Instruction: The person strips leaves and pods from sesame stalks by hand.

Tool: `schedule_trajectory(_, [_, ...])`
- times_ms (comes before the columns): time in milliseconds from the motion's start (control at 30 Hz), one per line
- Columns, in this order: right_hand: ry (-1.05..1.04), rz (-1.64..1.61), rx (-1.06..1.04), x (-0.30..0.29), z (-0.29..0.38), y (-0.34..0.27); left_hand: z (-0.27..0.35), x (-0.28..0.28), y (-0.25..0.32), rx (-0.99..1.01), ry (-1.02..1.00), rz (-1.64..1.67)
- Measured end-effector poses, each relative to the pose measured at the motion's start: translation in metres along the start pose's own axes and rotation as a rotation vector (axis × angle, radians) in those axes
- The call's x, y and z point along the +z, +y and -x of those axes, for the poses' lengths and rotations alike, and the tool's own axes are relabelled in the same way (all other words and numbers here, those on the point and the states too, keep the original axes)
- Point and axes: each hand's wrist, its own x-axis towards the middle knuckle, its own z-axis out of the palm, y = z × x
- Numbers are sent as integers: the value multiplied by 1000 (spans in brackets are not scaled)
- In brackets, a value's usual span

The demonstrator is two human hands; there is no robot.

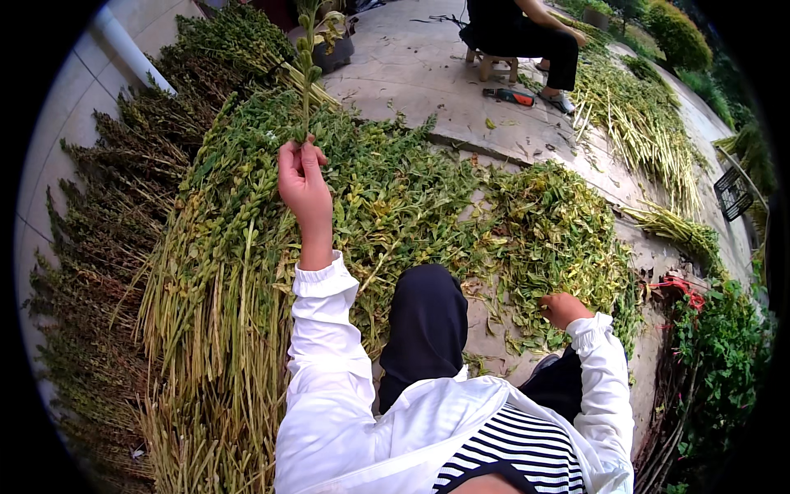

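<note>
My left hand (304, 173) is raised over the green plants, its fingers closed round a green plant stalk (305, 92) that stands upright and carries pods and a few yellowed leaves at its top. To the right, my right hand (563, 310) is low over a heap of loose green and yellow leaves (555, 247); its fingers are curled, and whether something small is between them cannot be told. Below my left hand and to its left lies a thick layer of cut stalks with pods (216, 296), their bare ends towards me.
Darker dried plants (99, 296) lean along the tiled wall (74, 92). A person on a wooden stool (498, 65) sits ahead, near a red and black power tool (509, 96). More cut stalks (648, 142), a black plastic crate (733, 192) and a leafy bush (722, 358) are at right.
</note>
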Motion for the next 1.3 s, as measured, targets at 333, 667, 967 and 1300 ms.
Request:
schedule_trajectory(333, [731,-848,88,-84,-20,33,31,170,35,31,-280,126])
schedule_trajectory(667, [1354,-1437,37,-116,40,92,153,261,-9,-321,-1046,365])
schedule_trajectory(967, [1302,-1527,27,-118,31,92,183,294,-15,-460,-1273,504])
schedule_trajectory(1300, [1407,-1199,-6,-106,2,103,184,298,-10,-534,-1304,544])
